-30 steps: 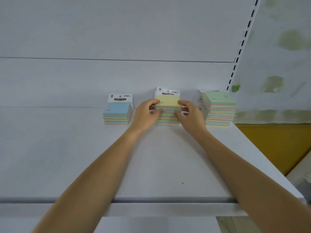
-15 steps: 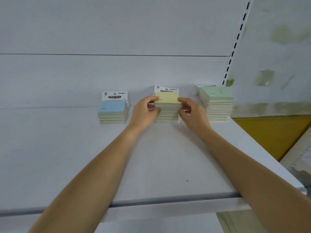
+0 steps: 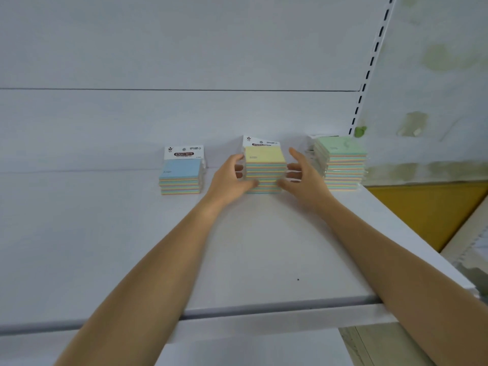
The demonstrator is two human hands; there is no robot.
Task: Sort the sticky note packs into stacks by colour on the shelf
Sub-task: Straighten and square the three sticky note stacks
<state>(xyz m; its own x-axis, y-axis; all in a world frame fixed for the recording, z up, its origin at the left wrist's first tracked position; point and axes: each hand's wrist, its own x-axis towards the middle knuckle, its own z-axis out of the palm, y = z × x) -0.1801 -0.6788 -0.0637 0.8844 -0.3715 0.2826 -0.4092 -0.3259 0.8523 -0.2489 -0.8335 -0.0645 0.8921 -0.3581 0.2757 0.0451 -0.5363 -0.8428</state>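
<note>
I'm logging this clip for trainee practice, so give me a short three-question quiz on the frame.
1. True or false: the blue-topped stack is the shortest of the three.
2. Which stack sits between the left hand and the right hand? A) green-topped B) yellow-topped C) blue-topped
3. Fill in: the green-topped stack stands at the shelf's ____ end.

Key: 1 true. 2 B, the yellow-topped stack; the right hand's fingers are spread beside it. 3 right.

Bare forearms, no sleeves, bare hands
</note>
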